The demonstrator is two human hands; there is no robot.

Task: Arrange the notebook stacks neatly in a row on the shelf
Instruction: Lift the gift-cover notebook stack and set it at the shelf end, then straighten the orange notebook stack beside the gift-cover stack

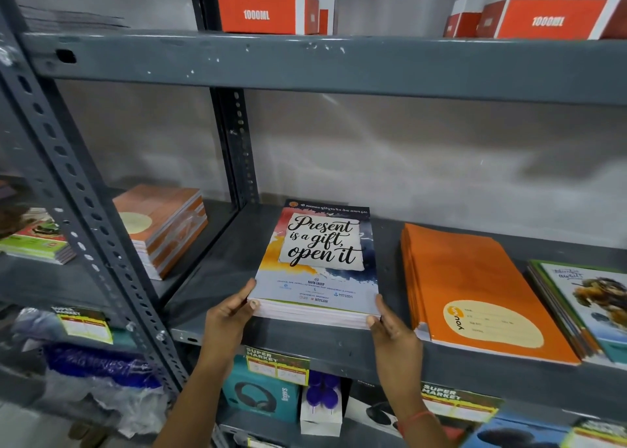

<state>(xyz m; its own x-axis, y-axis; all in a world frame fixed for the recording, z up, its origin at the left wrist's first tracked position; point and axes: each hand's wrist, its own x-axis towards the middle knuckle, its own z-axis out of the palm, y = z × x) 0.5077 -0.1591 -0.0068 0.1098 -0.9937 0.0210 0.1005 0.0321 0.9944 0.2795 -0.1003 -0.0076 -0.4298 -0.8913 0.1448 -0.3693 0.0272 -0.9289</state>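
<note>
A stack of notebooks with a "Present is a gift, open it" cover (319, 261) lies flat on the grey metal shelf (217, 267), its near edge at the shelf's front lip. My left hand (229, 315) grips the stack's near left corner. My right hand (393, 335) grips its near right corner. To the right lies an orange notebook stack (475, 284), separated from the held stack by a gap. A stack with a green-edged illustrated cover (587, 305) sits beyond it at the far right, close beside the orange one.
A brown-orange notebook stack (163, 223) rests on the neighbouring shelf bay at left, behind a perforated upright (84, 189). White and red boxes marked 1000ML (268, 6) stand on the shelf above. Boxed headphones (261, 396) and price tags sit below.
</note>
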